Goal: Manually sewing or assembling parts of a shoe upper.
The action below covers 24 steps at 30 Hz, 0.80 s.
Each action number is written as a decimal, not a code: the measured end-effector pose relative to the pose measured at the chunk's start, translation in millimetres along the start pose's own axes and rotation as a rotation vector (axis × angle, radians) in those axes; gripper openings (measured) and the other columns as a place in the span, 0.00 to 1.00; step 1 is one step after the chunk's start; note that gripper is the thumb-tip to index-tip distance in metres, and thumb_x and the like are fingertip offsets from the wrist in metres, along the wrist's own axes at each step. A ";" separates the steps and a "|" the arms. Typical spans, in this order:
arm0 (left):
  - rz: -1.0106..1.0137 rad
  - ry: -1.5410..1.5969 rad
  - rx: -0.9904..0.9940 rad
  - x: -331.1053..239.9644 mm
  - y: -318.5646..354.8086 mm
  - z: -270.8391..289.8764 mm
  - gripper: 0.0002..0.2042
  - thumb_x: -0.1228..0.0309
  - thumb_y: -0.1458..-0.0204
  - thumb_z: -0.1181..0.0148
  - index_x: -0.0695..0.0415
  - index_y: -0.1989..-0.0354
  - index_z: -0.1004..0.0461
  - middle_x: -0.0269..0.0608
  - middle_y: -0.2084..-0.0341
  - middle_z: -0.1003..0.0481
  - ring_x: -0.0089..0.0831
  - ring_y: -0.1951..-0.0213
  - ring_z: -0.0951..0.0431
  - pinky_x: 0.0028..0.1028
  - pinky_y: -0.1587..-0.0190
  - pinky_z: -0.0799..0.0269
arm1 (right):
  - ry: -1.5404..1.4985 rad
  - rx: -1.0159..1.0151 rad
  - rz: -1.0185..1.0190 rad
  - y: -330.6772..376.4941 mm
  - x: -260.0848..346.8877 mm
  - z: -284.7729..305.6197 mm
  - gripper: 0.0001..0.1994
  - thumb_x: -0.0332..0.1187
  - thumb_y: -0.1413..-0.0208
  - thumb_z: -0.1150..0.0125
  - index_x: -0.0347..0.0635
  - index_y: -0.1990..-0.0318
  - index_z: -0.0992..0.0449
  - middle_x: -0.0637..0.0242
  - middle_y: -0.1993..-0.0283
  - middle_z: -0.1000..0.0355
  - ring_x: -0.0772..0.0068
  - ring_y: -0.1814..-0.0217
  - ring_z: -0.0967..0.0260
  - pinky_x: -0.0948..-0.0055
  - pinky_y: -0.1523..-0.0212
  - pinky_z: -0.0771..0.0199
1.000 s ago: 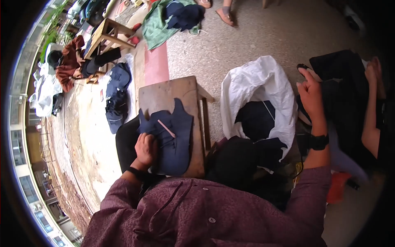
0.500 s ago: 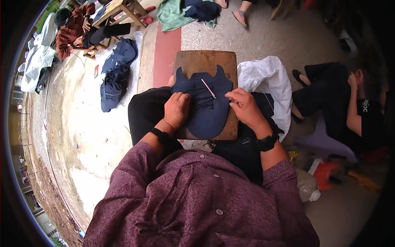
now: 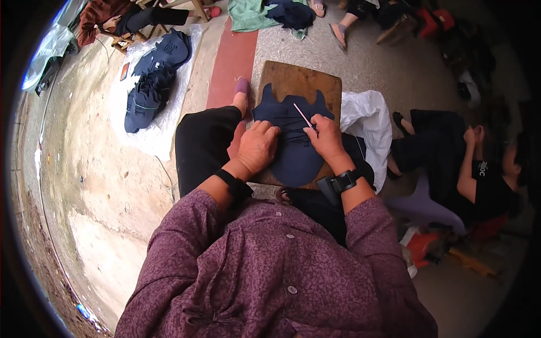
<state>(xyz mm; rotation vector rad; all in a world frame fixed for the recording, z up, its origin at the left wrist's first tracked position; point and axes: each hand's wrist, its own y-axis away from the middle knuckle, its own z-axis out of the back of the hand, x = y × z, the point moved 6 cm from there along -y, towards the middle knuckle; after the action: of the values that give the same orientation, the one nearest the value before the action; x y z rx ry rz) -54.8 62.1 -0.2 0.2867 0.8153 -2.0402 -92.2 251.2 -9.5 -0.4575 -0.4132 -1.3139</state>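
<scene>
A dark blue fabric piece [image 3: 296, 166] lies flat on a wooden board [image 3: 298, 73] in front of me; two pointed tabs stand at its far end and several dark strips cross its middle. My left hand [image 3: 259, 146] rests on its left edge, fingers curled down and closed against the fabric. A thin pink stick [image 3: 302, 114] slants over the piece. Its near end meets the pinched thumb and forefinger of my right hand [image 3: 327, 139], which is closed at the right side of the fabric. The fingertips are partly hidden.
White cloth [image 3: 369, 115] hangs right of the board. More dark blue pieces [image 3: 152, 84] are heaped on plastic sheeting at the left. A seated person [image 3: 484, 174] is at the right, near a purple stool [image 3: 428, 203]. Green cloth [image 3: 248, 16] lies beyond the board.
My right hand has moved in over the fabric and closed at the pink stick's near end. My left hand stays on the fabric's left edge. The whole view has shifted slightly.
</scene>
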 end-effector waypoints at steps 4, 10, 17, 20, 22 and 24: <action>-0.007 0.019 -0.006 -3.1 -2.6 0.6 0.10 0.77 0.56 0.42 0.58 0.63 0.27 0.43 0.69 0.30 0.43 0.64 0.28 0.37 0.63 0.30 | -0.093 -0.112 0.008 -1.6 -7.6 -7.5 0.08 0.27 0.54 0.34 0.39 0.70 0.29 0.56 0.74 0.29 0.48 0.70 0.30 0.59 0.69 0.31; -0.006 -0.003 0.020 -2.5 -0.8 1.5 0.12 0.76 0.57 0.43 0.58 0.60 0.27 0.43 0.69 0.30 0.42 0.64 0.30 0.37 0.62 0.31 | -0.493 -0.138 -0.156 0.5 -9.1 -9.4 0.02 0.22 0.52 0.39 0.34 0.70 0.25 0.69 0.79 0.32 0.80 0.75 0.34 0.75 0.74 0.36; -0.010 -0.095 0.138 -6.7 -1.5 -5.0 0.22 0.74 0.55 0.44 0.47 0.47 0.26 0.39 0.70 0.32 0.38 0.65 0.30 0.35 0.61 0.33 | -0.843 -0.150 -0.274 3.7 -7.5 -25.1 0.03 0.24 0.49 0.39 0.36 0.67 0.21 0.75 0.76 0.30 0.88 0.74 0.38 0.84 0.73 0.39; -0.039 -0.086 0.133 -5.9 0.1 -6.2 0.22 0.74 0.54 0.45 0.46 0.47 0.26 0.39 0.71 0.33 0.38 0.67 0.31 0.34 0.63 0.33 | -1.019 -0.115 -0.416 7.5 -10.1 -25.7 0.04 0.24 0.48 0.38 0.37 0.65 0.21 0.75 0.74 0.29 0.87 0.75 0.38 0.85 0.74 0.41; -0.048 -0.081 0.111 -6.3 -0.4 -5.8 0.21 0.74 0.54 0.45 0.46 0.49 0.24 0.39 0.71 0.33 0.38 0.67 0.32 0.33 0.64 0.34 | -1.104 -0.049 -0.400 7.2 -13.7 -27.6 0.05 0.25 0.47 0.38 0.36 0.64 0.21 0.73 0.72 0.28 0.86 0.74 0.37 0.86 0.75 0.41; -0.043 -0.083 0.120 -7.2 -1.1 -6.3 0.21 0.74 0.54 0.45 0.46 0.49 0.24 0.39 0.72 0.33 0.38 0.67 0.32 0.34 0.64 0.34 | -1.188 0.013 -0.384 7.6 -15.8 -31.8 0.05 0.25 0.46 0.38 0.36 0.62 0.22 0.71 0.70 0.26 0.85 0.74 0.35 0.86 0.75 0.41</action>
<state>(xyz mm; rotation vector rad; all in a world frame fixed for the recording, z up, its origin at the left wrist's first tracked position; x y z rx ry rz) -52.2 71.4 -1.0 0.2517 0.6547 -2.1302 -87.0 248.4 -45.4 -1.1797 -1.5483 -1.2795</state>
